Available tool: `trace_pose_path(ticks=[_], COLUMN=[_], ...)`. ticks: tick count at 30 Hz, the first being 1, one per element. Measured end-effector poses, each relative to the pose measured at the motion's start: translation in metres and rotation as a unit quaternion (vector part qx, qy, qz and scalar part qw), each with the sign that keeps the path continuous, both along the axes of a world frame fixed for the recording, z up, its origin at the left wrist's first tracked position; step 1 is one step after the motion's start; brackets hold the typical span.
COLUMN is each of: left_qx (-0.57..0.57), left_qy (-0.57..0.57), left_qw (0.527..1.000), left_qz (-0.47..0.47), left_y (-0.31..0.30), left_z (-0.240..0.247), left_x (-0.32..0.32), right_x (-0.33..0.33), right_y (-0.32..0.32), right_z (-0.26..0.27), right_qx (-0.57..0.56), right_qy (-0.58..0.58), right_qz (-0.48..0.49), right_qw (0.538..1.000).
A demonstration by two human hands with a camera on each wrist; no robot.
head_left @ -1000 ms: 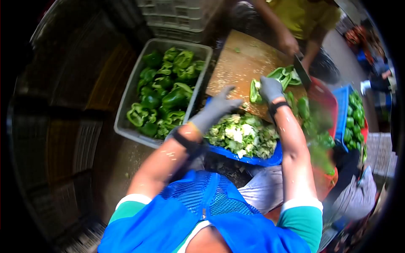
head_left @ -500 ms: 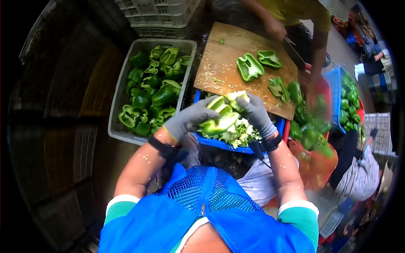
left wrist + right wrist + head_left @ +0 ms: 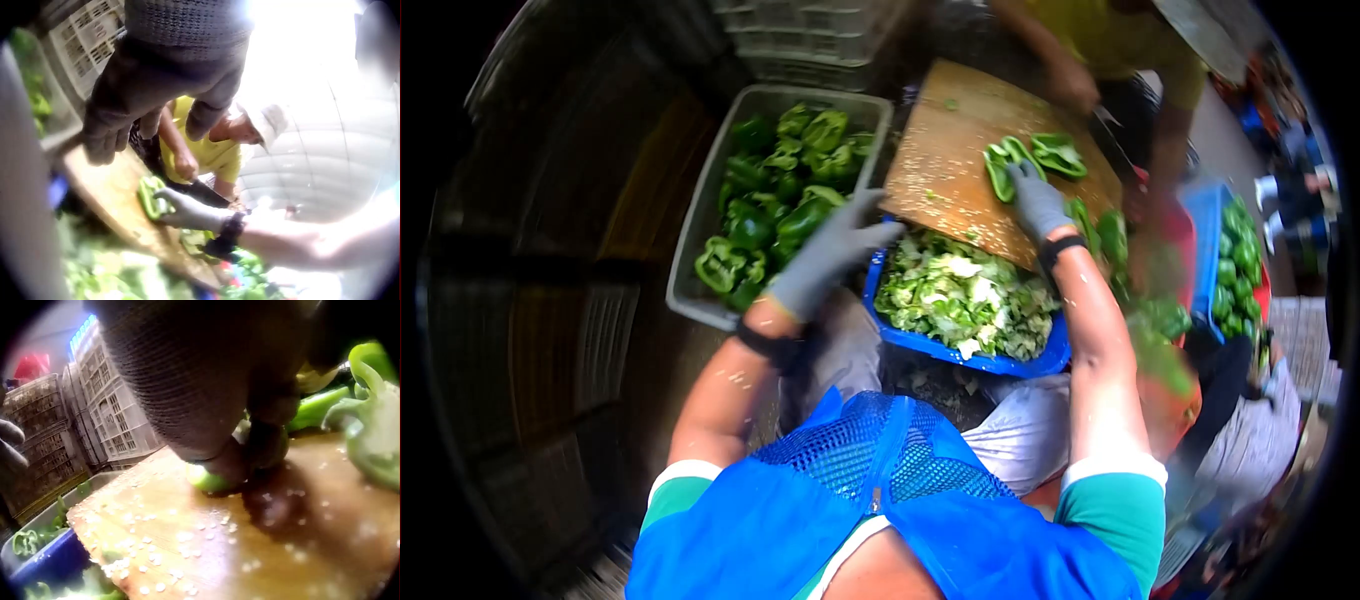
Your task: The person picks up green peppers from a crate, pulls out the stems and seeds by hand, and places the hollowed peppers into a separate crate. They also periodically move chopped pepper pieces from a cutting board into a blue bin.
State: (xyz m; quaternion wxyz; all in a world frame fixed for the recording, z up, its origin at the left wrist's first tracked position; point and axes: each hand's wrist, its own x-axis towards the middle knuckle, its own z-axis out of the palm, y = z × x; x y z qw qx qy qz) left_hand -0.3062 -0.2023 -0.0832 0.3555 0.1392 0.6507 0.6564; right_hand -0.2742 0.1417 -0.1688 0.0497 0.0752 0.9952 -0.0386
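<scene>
In the head view the right hand [image 3: 1038, 205], in a grey glove, reaches onto the wooden board [image 3: 950, 150] and grips a halved green pepper [image 3: 1000, 172]; in the right wrist view its fingers curl over the pepper [image 3: 209, 480]. Another pepper half [image 3: 1058, 156] lies just beyond. The gloved left hand [image 3: 825, 255] holds nothing; its fingers are spread between the grey bin [image 3: 678, 270] and the blue tub [image 3: 960, 362]. In the left wrist view the left hand [image 3: 169, 81] hangs with fingers apart. Pale cores and scraps [image 3: 960, 300] fill the blue tub.
Across the board a person in yellow [image 3: 206, 150] holds a knife [image 3: 209, 194]. Green pepper pieces [image 3: 750, 225] fill the grey bin. To the right stand a red container and a blue crate [image 3: 1203, 240] of whole peppers. White crates [image 3: 800, 30] stand behind.
The hands have parted from the pepper and core held together over the tub. The right hand has moved forward to a pepper half on the board; the left, now without pepper, has moved left.
</scene>
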Motion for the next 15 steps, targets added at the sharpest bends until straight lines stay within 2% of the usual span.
trace_pose_path(ticks=[1, 2, 4, 6, 7, 8, 9, 10, 11, 12, 14, 15], left_qx=[-0.004, -0.007, 0.029, 0.029, 0.057, 0.074, 0.228, 0.374, 0.383, 0.399, 0.434, 0.451], left_qy=[-0.019, -0.041, -0.214, -0.342, -0.433, -0.520, -0.605, -0.664, -0.616, -0.605, -0.565, -0.535], left_qw=[1.000, 0.999, 0.975, 0.927, 0.890, 0.843, 0.760, 0.647, 0.688, 0.688, 0.701, 0.712], left_qz=[-0.001, -0.004, 0.060, 0.151, 0.132, 0.116, 0.062, 0.005, -0.024, -0.027, -0.040, -0.049], left_y=[0.016, 0.033, 0.065, 0.087, 0.091, 0.094, 0.101, 0.105, 0.097, 0.095, 0.090, 0.088], left_z=[-0.016, -0.034, -0.041, -0.060, -0.074, -0.087, -0.103, -0.120, -0.101, -0.100, -0.097, -0.095], left_x=[0.007, 0.013, 0.026, 0.034, 0.037, 0.040, 0.051, 0.064, 0.075, 0.079, 0.083, 0.085], right_x=[-0.002, 0.002, 0.013, 0.036, 0.049, 0.064, 0.078, 0.091, 0.104, 0.113, 0.119, 0.121], right_y=[-0.009, -0.009, -0.024, -0.032, -0.053, -0.057, -0.084, -0.097, -0.109, -0.118, -0.128, -0.125], right_z=[0.016, 0.011, 0.022, 0.008, 0.025, 0.009, 0.033, 0.038, 0.047, 0.059, 0.075, 0.070], right_qx=[-0.013, -0.014, -0.031, -0.196, -0.293, -0.440, -0.529, -0.566, -0.583, -0.600, -0.599, -0.584], right_qy=[-0.057, -0.042, -0.077, -0.005, -0.049, -0.043, -0.083, -0.107, -0.106, -0.102, -0.086, -0.059], right_qz=[0.004, 0.024, 0.026, 0.051, 0.008, 0.021, -0.025, -0.039, -0.052, -0.068, -0.064, -0.025], right_qw=[0.998, 0.999, 0.996, 0.979, 0.955, 0.897, 0.844, 0.816, 0.804, 0.791, 0.793, 0.809])
